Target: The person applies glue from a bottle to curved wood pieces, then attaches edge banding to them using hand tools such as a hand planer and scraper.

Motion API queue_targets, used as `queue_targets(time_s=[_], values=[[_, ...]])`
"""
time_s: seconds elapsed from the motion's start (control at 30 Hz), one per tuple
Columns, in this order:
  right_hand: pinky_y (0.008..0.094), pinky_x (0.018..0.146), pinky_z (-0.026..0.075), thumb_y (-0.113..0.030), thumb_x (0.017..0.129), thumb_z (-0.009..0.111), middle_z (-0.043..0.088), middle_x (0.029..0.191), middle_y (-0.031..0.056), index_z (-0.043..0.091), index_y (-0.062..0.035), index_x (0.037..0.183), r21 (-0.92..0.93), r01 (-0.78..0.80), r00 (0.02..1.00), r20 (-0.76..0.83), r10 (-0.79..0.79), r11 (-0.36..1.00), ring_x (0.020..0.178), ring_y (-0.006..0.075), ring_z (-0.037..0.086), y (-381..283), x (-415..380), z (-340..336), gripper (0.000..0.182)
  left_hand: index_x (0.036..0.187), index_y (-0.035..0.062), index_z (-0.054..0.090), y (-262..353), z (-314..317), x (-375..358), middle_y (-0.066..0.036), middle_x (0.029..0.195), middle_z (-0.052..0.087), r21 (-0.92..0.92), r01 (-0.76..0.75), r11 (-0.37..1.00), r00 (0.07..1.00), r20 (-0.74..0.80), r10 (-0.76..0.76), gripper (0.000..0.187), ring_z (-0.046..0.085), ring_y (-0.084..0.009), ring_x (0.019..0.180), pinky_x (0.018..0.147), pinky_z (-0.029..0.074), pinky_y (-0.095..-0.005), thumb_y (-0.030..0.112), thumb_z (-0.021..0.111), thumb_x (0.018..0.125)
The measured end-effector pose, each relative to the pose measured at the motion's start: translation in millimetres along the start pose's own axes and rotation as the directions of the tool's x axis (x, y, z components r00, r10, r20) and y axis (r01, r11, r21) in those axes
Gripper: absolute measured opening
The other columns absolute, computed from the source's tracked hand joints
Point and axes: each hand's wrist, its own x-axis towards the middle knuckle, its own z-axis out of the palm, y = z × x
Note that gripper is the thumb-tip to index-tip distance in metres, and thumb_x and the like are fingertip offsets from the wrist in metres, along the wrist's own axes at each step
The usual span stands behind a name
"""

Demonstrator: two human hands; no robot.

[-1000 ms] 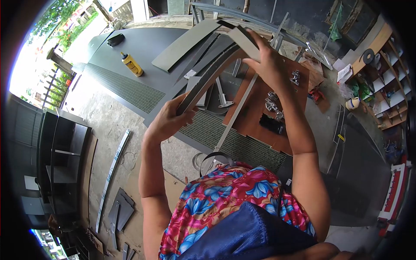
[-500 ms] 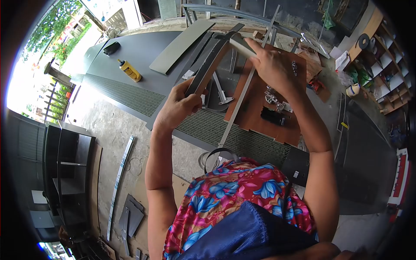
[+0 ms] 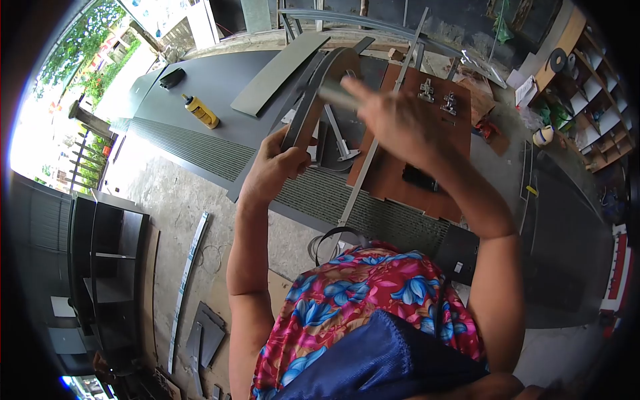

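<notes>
My left hand (image 3: 272,168) grips the lower end of a curved board piece (image 3: 319,93), brown on its face with a dark edge. The piece is held up over the grey worktable (image 3: 200,80) and rises up and to the right. My right hand (image 3: 395,120) is blurred near the upper end of the piece. Its fingers close on a thin grey edge strip (image 3: 331,95) that lies against the piece, with one finger pointing up and left.
On the table lie a yellow bottle (image 3: 200,111), a caliper (image 3: 341,144), a long metal ruler (image 3: 373,153), a brown board (image 3: 433,143) with metal hinges (image 3: 427,90), a black object (image 3: 420,177) and a grey panel (image 3: 280,72). Shelves (image 3: 590,130) stand right, a dark cabinet (image 3: 100,267) left.
My left hand has swung the curved piece more upright. My right hand has pulled down and right from the top end, drawing the grey strip along, and is now blurred.
</notes>
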Motion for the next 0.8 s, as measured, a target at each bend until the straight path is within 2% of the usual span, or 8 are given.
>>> queue_targets(time_s=[0.07,0.17,0.27,0.33,0.4,0.53,0.7,0.8], values=[[0.0374,0.050,0.055,-0.019,0.092,0.056,0.067,0.072,0.0148,0.048,-0.0116,0.134,0.063,-0.063,0.998,0.025,0.062,0.996,0.060,0.0251,0.068,12,7,8,0.043,0.109,-0.0060,0.057,0,-3,-1,-0.006,0.076,0.056,0.004,0.013,1.000,1.000,-0.003,-0.013,0.042,0.050,-0.0097,0.062,0.051,0.038,-0.0198,0.020,0.059,0.076],[0.0379,0.051,0.054,-0.025,0.091,0.059,0.066,0.069,0.0135,0.046,-0.0135,0.137,0.074,0.203,0.976,-0.094,-0.196,0.976,0.058,0.0209,0.066,3,-10,28,0.049,0.113,-0.0068,0.055,-6,-8,-5,-0.011,0.090,0.059,-0.044,-0.040,0.998,0.999,-0.015,0.039,0.045,0.054,-0.0117,0.069,0.057,0.044,-0.0203,0.018,0.058,0.076],[0.0375,0.053,0.055,-0.024,0.091,0.058,0.066,0.070,0.0134,0.043,-0.0152,0.139,0.283,-0.018,0.994,0.105,-0.013,0.959,0.059,0.0213,0.067,-2,-9,0,0.051,0.122,-0.0038,0.052,-11,-11,-12,-0.012,0.098,0.060,-0.202,-0.072,0.977,0.997,-0.030,0.067,0.048,0.058,-0.0121,0.076,0.062,0.047,-0.0214,0.015,0.057,0.079],[0.0386,0.056,0.054,-0.021,0.093,0.056,0.067,0.075,0.0159,0.041,-0.0131,0.140,0.374,-0.047,0.994,-0.077,0.081,0.926,0.063,0.0288,0.068,25,0,14,0.050,0.130,-0.0072,0.042,-17,-19,-23,-0.021,0.112,0.056,-0.389,-0.068,0.919,0.997,-0.051,0.052,0.055,0.061,-0.0204,0.084,0.071,0.054,-0.0285,0.013,0.053,0.080],[0.0398,0.059,0.054,-0.019,0.093,0.054,0.067,0.078,0.0184,0.040,-0.0120,0.140,0.475,0.005,0.960,-0.250,0.129,0.880,0.068,0.0330,0.068,55,5,49,0.049,0.131,-0.0094,0.038,-19,-21,-42,-0.027,0.118,0.052,-0.571,-0.080,0.817,0.991,-0.132,0.006,0.057,0.060,-0.0253,0.092,0.076,0.056,-0.0329,0.012,0.051,0.080],[0.0409,0.067,0.054,-0.019,0.095,0.051,0.064,0.101,0.0265,0.037,-0.0115,0.142,0.653,0.023,0.980,-0.163,0.110,0.757,0.083,0.0367,0.067,47,-7,104,0.050,0.140,-0.0089,0.021,-62,-17,-75,-0.033,0.129,0.040,-0.892,-0.134,0.432,0.989,-0.094,0.113,0.064,0.058,-0.0328,0.101,0.080,0.058,-0.0397,0.014,0.048,0.087],[0.0416,0.073,0.054,-0.024,0.097,0.047,0.062,0.111,0.0240,0.035,-0.0131,0.144,0.717,-0.038,0.996,-0.029,0.084,0.696,0.087,0.0354,0.066,17,-4,133,0.050,0.142,-0.0016,0.019,-92,15,-85,-0.031,0.119,0.049,-0.990,-0.127,0.060,0.980,-0.116,0.160,0.057,0.063,-0.0293,0.088,0.072,0.060,-0.0370,0.021,0.044,0.096],[0.0432,0.073,0.052,-0.024,0.097,0.048,0.062,0.104,0.0222,0.035,-0.0124,0.144,0.612,0.098,0.964,-0.253,0.076,0.785,0.087,0.0357,0.065,21,17,149,0.050,0.144,0.0003,0.012,-89,31,-87,-0.028,0.114,0.052,-0.993,-0.040,-0.112,0.973,-0.064,0.221,0.061,0.066,-0.0272,0.084,0.070,0.060,-0.0377,0.020,0.043,0.096]])
